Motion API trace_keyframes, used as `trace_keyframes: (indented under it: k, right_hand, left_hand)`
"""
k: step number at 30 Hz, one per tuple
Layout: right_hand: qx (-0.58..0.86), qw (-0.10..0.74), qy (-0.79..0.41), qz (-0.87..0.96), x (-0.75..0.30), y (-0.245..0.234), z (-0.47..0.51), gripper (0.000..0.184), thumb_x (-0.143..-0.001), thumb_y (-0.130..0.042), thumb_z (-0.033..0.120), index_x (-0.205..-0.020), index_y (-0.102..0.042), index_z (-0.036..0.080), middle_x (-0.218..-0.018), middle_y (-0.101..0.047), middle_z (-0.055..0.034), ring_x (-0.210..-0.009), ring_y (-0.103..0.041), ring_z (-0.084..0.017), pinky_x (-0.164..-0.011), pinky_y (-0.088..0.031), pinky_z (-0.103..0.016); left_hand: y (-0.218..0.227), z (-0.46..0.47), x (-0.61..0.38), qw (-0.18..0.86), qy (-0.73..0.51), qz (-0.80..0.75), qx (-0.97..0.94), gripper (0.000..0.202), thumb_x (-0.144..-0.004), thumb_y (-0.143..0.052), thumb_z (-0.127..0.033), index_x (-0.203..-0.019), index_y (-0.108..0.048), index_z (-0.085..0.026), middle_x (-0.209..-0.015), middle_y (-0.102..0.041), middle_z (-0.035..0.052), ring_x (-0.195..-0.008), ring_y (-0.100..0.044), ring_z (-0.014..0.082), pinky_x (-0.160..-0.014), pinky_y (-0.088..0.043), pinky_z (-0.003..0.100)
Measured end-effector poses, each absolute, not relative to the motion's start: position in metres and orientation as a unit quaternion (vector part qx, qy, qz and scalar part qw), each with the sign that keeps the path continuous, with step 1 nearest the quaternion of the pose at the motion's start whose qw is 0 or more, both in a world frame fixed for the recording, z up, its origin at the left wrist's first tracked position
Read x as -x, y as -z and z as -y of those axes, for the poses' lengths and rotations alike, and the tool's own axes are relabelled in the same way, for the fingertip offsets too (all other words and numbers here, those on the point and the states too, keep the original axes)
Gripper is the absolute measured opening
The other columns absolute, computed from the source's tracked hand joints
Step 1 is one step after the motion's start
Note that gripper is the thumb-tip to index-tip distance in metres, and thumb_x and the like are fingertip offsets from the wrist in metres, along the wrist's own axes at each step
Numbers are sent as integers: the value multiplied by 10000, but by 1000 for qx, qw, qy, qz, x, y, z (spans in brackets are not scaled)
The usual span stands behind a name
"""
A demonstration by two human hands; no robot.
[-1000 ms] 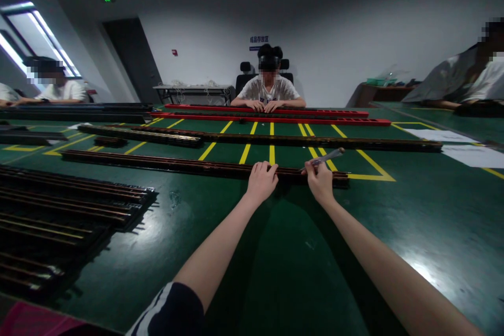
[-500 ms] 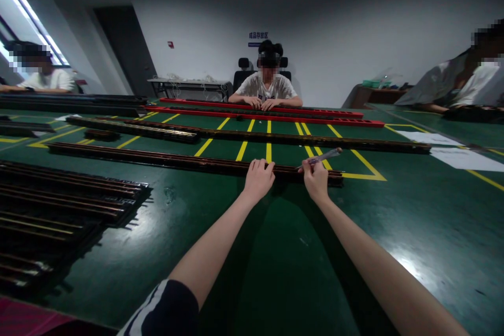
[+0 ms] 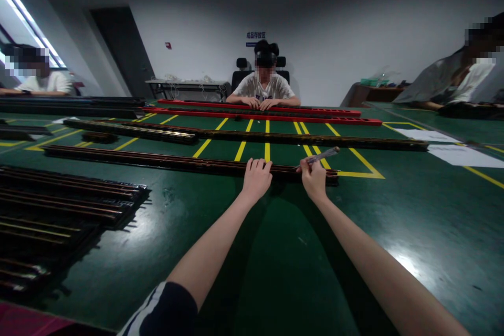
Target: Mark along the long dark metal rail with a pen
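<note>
A long dark strip with coppery lines along it [image 3: 165, 159] lies across the green table before me. My left hand [image 3: 256, 178] is closed over it near its right part, fingers curled over the far side. In my right hand [image 3: 314, 178] is a slim tool with a clear handle, looking like a screwdriver [image 3: 326, 154]. Its handle slants up to the right, and the thin end points left at the strip near its right end. Whether the tip touches the strip is too small to tell.
More dark strips are stacked at the near left [image 3: 71, 199]. Beyond my strip lies another long strip [image 3: 315, 139], then red rails [image 3: 338, 119] by a seated person's hands [image 3: 260, 103]. White papers [image 3: 464, 155] lie right. Other people sit left and right.
The whole view has shifted very slightly. Both hands keep the same places on the strip, and the screwdriver stays at nearly the same slant.
</note>
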State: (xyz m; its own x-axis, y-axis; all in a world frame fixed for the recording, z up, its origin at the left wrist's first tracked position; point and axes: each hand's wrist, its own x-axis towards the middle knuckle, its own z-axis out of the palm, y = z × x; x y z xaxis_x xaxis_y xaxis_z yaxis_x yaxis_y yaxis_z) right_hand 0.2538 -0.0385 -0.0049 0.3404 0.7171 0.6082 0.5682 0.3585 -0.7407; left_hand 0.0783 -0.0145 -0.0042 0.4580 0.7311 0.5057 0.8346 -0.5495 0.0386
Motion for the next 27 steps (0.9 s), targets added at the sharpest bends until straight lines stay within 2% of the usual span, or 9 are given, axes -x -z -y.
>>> trace_keyframes:
  k: [5, 11, 27]
  right_hand:
    - [568, 591, -42, 571, -255, 6, 39, 349, -856, -422, 554, -747, -469, 227, -622, -594, -49, -600, -589, -246, -621, -470, -413]
    - [588, 572, -6, 572, -255, 5, 39, 320, -875, -408, 498, -714, -466, 228, -610, -584, -40, -607, -576, -243, -707, -453, -449]
    - [629, 580, 42, 516, -257, 4, 42, 412, -888, -325, 565, -669, -432, 233, -589, -546, -29, -550, -511, -204, -737, -429, -441]
  left_hand:
    - [5, 14, -78, 96, 238, 456, 852, 373, -904, -379, -172, -1235, -548, -186, -1225, -609, 85, -1188, -516, 220, -1098, -331, 471]
    - [4, 14, -77, 91, 234, 457, 853, 389, -901, -355, -142, -1235, -553, -164, -1224, -616, 85, -1175, -528, 208, -1112, -316, 450]
    - [4, 13, -77, 84, 243, 452, 854, 387, -888, -367, -118, -1220, -562, -159, -1213, -621, 98, -1170, -535, 213, -1104, -331, 442]
